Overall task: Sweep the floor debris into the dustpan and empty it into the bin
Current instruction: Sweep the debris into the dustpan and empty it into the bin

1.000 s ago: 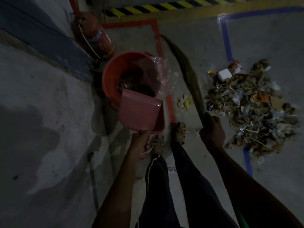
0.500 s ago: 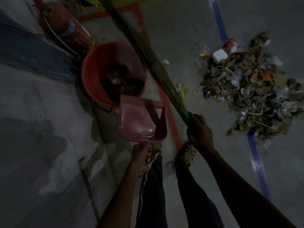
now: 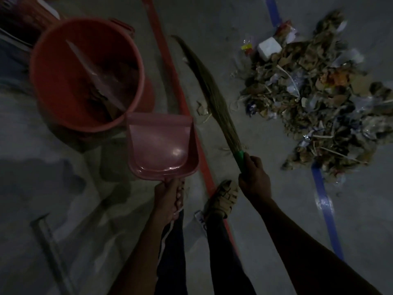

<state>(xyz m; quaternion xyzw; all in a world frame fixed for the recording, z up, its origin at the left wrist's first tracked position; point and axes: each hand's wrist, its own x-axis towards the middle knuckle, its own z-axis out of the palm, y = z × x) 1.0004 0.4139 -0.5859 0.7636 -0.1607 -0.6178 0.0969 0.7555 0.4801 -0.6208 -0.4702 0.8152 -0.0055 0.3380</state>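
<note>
My left hand [image 3: 169, 198] grips the handle of a pink dustpan [image 3: 160, 145], held roughly level with nothing in its scoop, just right of and below the bin's rim. The orange bin [image 3: 53, 96] at the upper left holds dark debris and a clear plastic sheet. My right hand [image 3: 254, 179] grips the green handle of a grass broom [image 3: 212, 96], whose bristles point up and left over the floor. A large debris pile [image 3: 319, 92] of dry leaves, paper and plastic lies on the floor to the right, apart from the broom.
A red floor tape line [image 3: 170, 67] runs between bin and broom. A blue tape line [image 3: 325, 209] passes under the debris pile. My sandalled foot [image 3: 223, 199] stands on the red line. A few scraps [image 3: 202, 107] lie beside the broom. A red cylinder [image 3: 23, 13] sits behind the bin.
The dustpan has been pulled back from over the bin and levelled out. The broom has swung from beside the bin rightward toward the debris pile. The view has shifted closer.
</note>
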